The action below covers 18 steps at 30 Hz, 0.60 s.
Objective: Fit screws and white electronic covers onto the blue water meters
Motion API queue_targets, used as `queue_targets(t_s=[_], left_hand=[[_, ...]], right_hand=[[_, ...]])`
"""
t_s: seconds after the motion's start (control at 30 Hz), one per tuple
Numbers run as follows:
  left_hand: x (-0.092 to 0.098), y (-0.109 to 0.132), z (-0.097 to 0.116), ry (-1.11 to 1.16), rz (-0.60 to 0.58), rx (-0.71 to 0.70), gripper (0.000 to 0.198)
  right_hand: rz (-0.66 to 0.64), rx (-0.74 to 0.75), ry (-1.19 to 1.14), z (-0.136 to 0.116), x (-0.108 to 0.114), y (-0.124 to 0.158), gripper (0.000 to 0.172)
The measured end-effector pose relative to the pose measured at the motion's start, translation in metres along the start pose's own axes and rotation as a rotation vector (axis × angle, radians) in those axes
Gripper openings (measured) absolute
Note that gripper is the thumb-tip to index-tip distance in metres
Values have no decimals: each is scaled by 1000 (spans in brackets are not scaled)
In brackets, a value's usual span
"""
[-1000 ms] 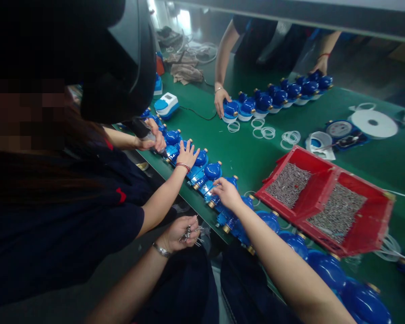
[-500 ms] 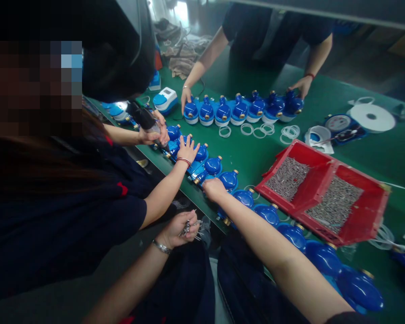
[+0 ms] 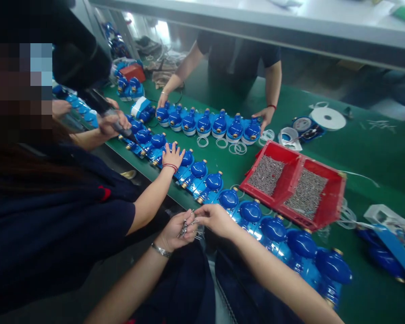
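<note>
My left hand (image 3: pixel 177 233), with a metal bracelet at the wrist, is cupped around a bunch of small metal screws (image 3: pixel 186 229) below the table edge. My right hand (image 3: pixel 213 219) reaches over to it, fingertips pinched at the screws. A row of blue water meters (image 3: pixel 249 210) lies along the near edge of the green table (image 3: pixel 367 153), just right of my right hand.
Beside me a person's hand (image 3: pixel 171 156) rests on a meter while their other hand (image 3: pixel 113 121) grips a power screwdriver. Across the table another person steadies a second meter row (image 3: pixel 205 123). Two red bins of screws (image 3: pixel 295 189), white rings (image 3: pixel 236 147) and a tape roll (image 3: pixel 328 118) lie about.
My right hand left the meter row and came back to the screws in my left hand. The view swung left. The person opposite slid their meter row left.
</note>
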<state>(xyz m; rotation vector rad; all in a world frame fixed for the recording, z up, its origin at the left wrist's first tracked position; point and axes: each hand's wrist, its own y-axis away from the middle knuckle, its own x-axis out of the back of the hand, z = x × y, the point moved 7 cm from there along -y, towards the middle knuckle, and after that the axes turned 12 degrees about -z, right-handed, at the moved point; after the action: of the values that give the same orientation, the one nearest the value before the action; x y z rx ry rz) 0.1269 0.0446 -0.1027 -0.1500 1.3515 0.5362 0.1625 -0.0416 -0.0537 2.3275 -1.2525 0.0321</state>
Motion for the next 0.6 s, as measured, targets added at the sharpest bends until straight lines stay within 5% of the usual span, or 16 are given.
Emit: queue_targets(t_s=[0.17, 0.4, 0.6], left_hand=[[-14, -11, -14, 5, -59, 8, 36], [-27, -19, -34, -31, -134, 84, 36], [-30, -20, -28, -20, -147, 76, 35]], right_hand=[[129, -43, 75, 2, 5, 29, 4], [206, -2, 121, 7, 6, 56, 12], [309, 22, -442, 25, 21, 69, 10]])
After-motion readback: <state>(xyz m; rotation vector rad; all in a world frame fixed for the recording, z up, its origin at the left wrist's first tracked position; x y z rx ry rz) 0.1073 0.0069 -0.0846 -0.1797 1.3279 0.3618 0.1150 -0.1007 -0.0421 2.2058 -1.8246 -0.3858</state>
